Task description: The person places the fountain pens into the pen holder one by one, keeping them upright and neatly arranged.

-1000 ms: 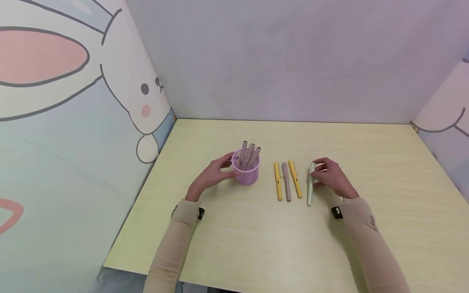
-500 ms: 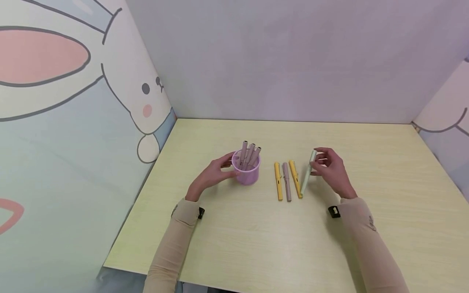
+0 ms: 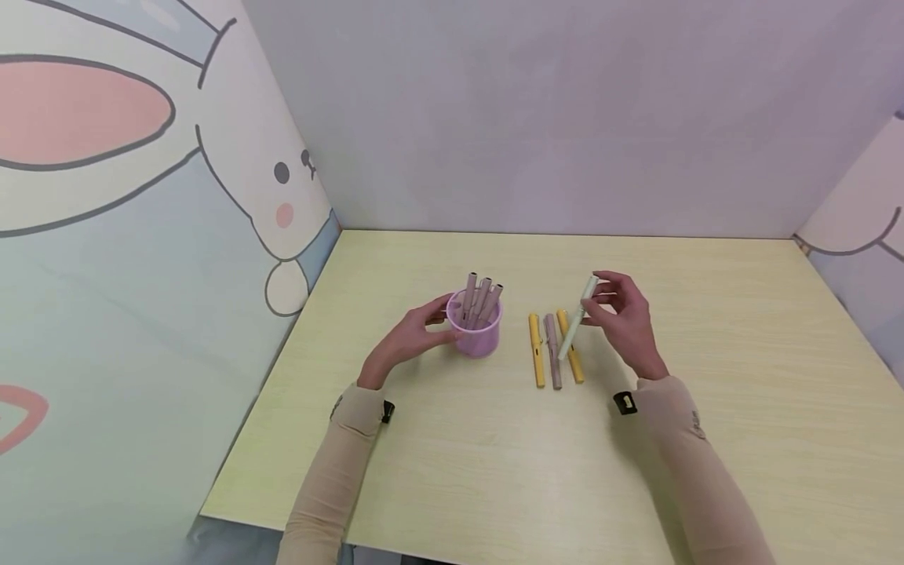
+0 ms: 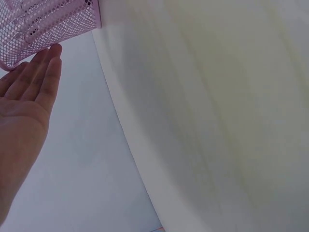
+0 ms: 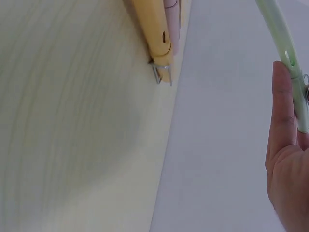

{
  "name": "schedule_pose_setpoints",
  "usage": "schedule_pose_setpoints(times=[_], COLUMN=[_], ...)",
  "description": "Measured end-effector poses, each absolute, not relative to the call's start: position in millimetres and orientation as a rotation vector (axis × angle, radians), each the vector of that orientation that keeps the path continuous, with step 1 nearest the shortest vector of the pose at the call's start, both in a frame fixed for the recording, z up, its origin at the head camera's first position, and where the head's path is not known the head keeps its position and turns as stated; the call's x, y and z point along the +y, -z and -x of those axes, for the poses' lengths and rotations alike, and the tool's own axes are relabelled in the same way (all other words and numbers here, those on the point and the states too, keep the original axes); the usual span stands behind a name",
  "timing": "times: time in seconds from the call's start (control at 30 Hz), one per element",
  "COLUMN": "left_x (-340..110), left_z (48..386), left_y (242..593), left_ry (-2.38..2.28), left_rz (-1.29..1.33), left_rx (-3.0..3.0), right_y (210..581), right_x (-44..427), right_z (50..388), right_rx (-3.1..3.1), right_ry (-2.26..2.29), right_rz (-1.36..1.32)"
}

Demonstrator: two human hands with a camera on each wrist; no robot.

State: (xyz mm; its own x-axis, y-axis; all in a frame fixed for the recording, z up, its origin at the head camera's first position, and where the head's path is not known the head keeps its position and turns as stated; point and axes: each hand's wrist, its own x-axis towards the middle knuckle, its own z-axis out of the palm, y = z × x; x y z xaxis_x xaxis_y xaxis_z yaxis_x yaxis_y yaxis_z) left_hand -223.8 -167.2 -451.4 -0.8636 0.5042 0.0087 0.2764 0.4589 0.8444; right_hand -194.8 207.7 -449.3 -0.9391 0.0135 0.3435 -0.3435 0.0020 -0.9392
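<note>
Left of the centre of the head view, the left hand (image 3: 413, 339) holds the lilac cup (image 3: 476, 343) by its left side in a wide, loose grip, thumb at the front and fingers round the back. The left wrist view shows those fingers nearly straight, tips against the mesh. The cup looks light and fairly stiff, and would probably tip easily if knocked; low on the wall seems the steadiest hold. Three mauve pens (image 3: 482, 303) lean inside it, ends above the rim. The left forearm slants up from the bottom edge, the palm turned toward the cup.

Just right of centre lie the left yellow pen (image 3: 537, 357), the flat mauve pen (image 3: 553, 357) and the right yellow pen (image 3: 577, 372), side by side on the table (image 3: 452, 463).

The pale green pen (image 3: 572, 336) slants across the last two in the head view, lower end toward the lower left, and appears raised above them. It should be light, rigid and somewhat slick; a pinch near its upper end suits it. The right hand (image 3: 627, 318), farthest right, pinches it there between thumb and fingers, wrist raised and forearm rising from the lower right.
</note>
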Motion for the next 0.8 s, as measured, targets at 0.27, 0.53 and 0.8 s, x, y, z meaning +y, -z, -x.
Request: schedule_pose_setpoints(times=[0.27,0.53,0.8], left_x=[-167.0,-166.7,-164.8], left_z=[223.8,223.0,223.3], left_y=[451.7,452.8,452.6], left_ry=[-1.367,-1.358,-1.354], left_rz=[-0.682,-0.684,-0.699], left_rx=[2.465,2.466,2.466], right_y=[444.1,438.7,437.6], right_x=[180.0,160.2,144.3], right_z=[201.3,206.1,209.7], right_rx=[-1.948,-1.918,-1.824], right_ry=[-2.056,-2.050,-2.086], right_rz=[-0.393,-0.420,-0.440])
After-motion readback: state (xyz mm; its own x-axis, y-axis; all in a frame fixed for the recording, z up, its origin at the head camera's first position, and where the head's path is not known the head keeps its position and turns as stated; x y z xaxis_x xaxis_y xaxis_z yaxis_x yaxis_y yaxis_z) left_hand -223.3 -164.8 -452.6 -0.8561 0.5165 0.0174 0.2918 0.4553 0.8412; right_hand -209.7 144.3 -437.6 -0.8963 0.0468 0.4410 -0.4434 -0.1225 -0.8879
